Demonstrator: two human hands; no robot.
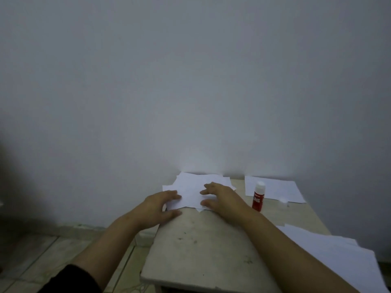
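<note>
Plain domestic room serving as a paper-craft corner. A small, stained bench point(201, 246) stands pushed against a bare grey-white wall point(190, 81), with pale floor tiles point(31, 256) and a tile skirting point(74, 227) visible past its left edge. A pile of white paper point(190, 187) lies at the bench's far edge, loose sheets point(275, 187) at the far right corner, and a red glue stick point(258, 197) stands upright near them.

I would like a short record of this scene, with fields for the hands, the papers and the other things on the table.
left hand: fingers rest on the left edge of the paper pile
right hand: fingers press the pile's right part
glue stick: red, upright, right of the pile
loose sheets: near right corner of the table
</note>
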